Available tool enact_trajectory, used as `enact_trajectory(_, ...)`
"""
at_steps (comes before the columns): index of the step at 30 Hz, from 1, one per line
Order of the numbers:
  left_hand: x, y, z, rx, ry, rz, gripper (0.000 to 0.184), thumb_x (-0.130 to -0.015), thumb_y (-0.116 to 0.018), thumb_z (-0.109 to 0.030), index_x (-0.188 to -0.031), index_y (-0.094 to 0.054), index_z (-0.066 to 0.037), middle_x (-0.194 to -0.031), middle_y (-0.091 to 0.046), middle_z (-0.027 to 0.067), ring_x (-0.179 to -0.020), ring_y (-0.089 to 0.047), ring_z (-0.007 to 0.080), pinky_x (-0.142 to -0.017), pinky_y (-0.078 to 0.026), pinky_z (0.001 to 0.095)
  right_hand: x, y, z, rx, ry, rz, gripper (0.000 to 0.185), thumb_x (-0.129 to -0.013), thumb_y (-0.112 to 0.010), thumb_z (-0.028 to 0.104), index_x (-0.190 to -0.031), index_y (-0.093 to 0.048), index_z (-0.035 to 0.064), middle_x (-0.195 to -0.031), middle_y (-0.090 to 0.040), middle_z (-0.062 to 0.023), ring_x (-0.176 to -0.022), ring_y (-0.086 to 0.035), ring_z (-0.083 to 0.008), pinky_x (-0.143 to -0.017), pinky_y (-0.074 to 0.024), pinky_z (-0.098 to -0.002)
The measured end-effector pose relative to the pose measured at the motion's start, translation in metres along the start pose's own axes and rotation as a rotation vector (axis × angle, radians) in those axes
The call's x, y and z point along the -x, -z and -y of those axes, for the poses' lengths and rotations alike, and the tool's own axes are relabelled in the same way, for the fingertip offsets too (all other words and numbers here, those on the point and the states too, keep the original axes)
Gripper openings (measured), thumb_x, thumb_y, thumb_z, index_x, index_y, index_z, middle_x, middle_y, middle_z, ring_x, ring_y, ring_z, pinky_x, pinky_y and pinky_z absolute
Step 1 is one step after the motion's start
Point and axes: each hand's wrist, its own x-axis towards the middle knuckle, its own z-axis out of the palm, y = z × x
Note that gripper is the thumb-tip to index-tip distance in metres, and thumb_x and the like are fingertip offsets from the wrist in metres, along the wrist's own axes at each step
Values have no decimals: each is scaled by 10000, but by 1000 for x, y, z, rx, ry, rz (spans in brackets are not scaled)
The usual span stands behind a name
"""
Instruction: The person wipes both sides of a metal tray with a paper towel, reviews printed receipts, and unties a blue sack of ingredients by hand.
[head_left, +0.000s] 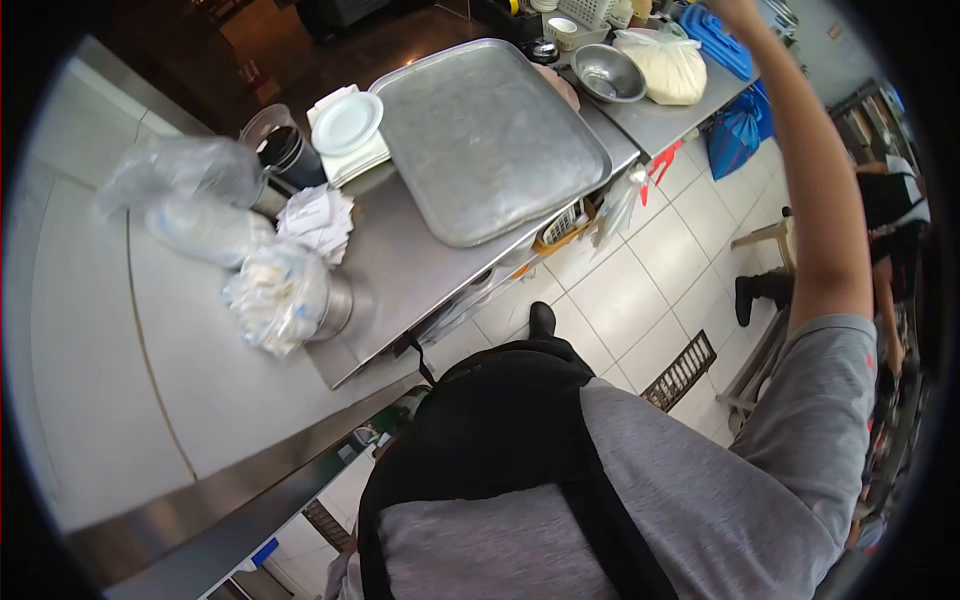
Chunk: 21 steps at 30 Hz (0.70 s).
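My right arm stretches far up along the right side, and my right hand (pixel 736 10) is cut off by the top edge. Its fingers are out of sight, so whether it holds anything is hidden. Just below it lie blue folded plastic bags or cloths (pixel 716 42). Nearby stand a white plastic bag with pale contents (pixel 664 68) and a steel bowl (pixel 609 74). My left hand is out of view. A large grey metal tray (pixel 490 140) rests on the steel counter (pixel 385 270) in front of me.
White lids or plates (pixel 347 122) sit beside the tray. At left are dark cups (pixel 284 150), paper slips (pixel 316 222) and a metal container of wrapped packets (pixel 280 296). A blue bag (pixel 738 135) hangs off the counter. Another person (pixel 885 200) stands at right, near a stool (pixel 772 240).
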Motion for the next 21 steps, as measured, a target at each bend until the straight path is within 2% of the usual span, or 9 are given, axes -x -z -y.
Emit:
enact_trajectory(3,-12,19,-118,-102,-84,87,225,-848,-583,-240,-967,-638,-57,-816,-641,174,-739,-609,350,-686,-484,398,6,-89,-88,-96,-5,210,419,-922,-469,398,-1146,-490,44,-996,-572,-90,-864,-590,-207,-688,-514,-322)
enact_trajectory(4,-16,35,-159,-128,-113,47,222,-847,-582,-238,-961,-639,-55,-816,-641,176,-739,-608,353,-685,-484,399,34,-118,-42,-66,-223,346,463,-937,-409,435,-1196,-443,51,-1033,-542,-111,-898,-573,-224,-744,-495,-333)
enact_trajectory(5,-23,54,-200,-146,-134,-22,220,-847,-582,-236,-956,-640,-54,-817,-641,179,-740,-608,356,-684,-484,400,50,-159,-60,-235,129,266,465,-936,-434,406,-1249,-398,64,-1066,-522,-129,-969,-544,-238,-843,-447,-353)
enact_trajectory(7,-47,87,-268,-65,-188,-230,182,-865,-558,-189,-910,-649,-38,-860,-632,177,-770,-605,339,-688,-474,385,79,-243,-108,-112,104,390,482,-866,-529,185,-1296,-369,40,-1151,-516,-157,-1120,-482,-284,-971,-362,-377)
enact_trajectory(9,-88,102,-310,80,-329,-517,163,-862,-557,-156,-936,-633,-32,-890,-611,171,-793,-588,345,-735,-467,410,143,-305,-127,-23,142,407,521,-792,-567,228,-1260,-435,39,-1254,-465,-204,-1120,-474,-372,-958,-367,-462)
enact_trajectory(12,-169,100,-335,-6,-372,-792,444,-840,-599,-244,-1259,-514,-122,-1345,-420,161,-1219,-389,393,-999,-342,434,216,-328,-78,-137,406,619,404,-798,-418,-3,-1197,-474,14,-1276,-471,-186,-1189,-444,-338,-1027,-283,-479)
enact_trajectory(14,-193,99,-351,-221,-318,-788,510,-832,-603,-305,-1304,-476,-160,-1389,-374,149,-1262,-310,428,-1024,-301,472,251,-310,-47,-356,548,973,371,-888,-418,94,-1249,-495,55,-1354,-449,-123,-1290,-379,-260,-1104,-224,-411)
enact_trajectory(17,-208,96,-352,-425,-274,-742,607,-814,-594,-445,-1362,-426,-245,-1456,-299,127,-1320,-171,489,-1050,-234,547,222,-314,-79,-279,874,960,363,-896,-422,113,-1248,-502,80,-1356,-452,-98,-1294,-376,-255,-1110,-217,-408)
enact_trajectory(21,-205,101,-362,-415,-215,-695,554,-826,-592,-425,-1339,-457,-269,-1446,-315,119,-1325,-171,477,-1060,-236,527,136,-319,-117,22,327,699,299,-884,-413,87,-1159,-530,72,-1269,-502,-125,-1197,-452,-297,-1054,-288,-411)
